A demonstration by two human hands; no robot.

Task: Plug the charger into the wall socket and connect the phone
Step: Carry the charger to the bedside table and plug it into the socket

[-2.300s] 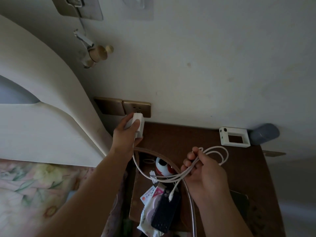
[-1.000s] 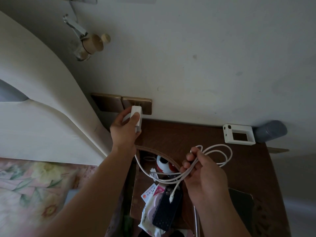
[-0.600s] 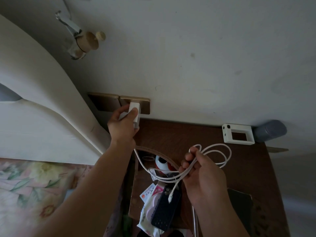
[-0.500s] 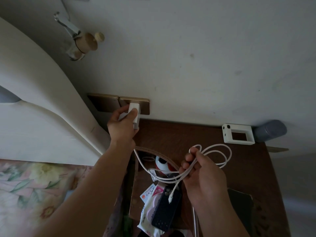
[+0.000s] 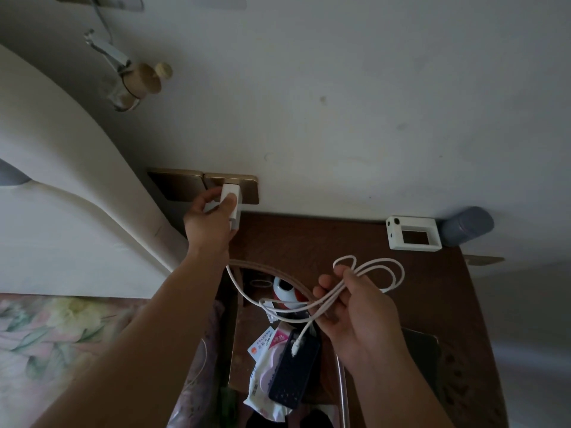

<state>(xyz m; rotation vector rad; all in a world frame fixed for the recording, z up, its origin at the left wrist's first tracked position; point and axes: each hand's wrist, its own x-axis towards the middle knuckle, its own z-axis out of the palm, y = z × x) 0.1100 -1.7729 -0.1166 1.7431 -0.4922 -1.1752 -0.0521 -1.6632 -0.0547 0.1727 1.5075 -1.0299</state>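
My left hand (image 5: 210,223) grips the white charger (image 5: 232,201) and holds it flat against the gold wall socket (image 5: 247,185); no prongs show. From the charger a white cable (image 5: 370,267) sags down and runs into my right hand (image 5: 358,313), which holds it bunched in loops. Its free plug end (image 5: 296,347) dangles over a dark phone (image 5: 293,375) lying in the open drawer (image 5: 234,344) below.
A brown bedside table (image 5: 324,242) stands against the wall with a white frame-like case (image 5: 414,233) and a grey cylinder (image 5: 466,225) at its back right. The drawer also holds a wipes pack (image 5: 262,369) and a red-and-white ball-shaped object (image 5: 287,291). A cream headboard (image 5: 77,186) lies left.
My left hand has pushed the charger up and forward until it sits against the socket. My right hand has stayed in place with the bunched cable.
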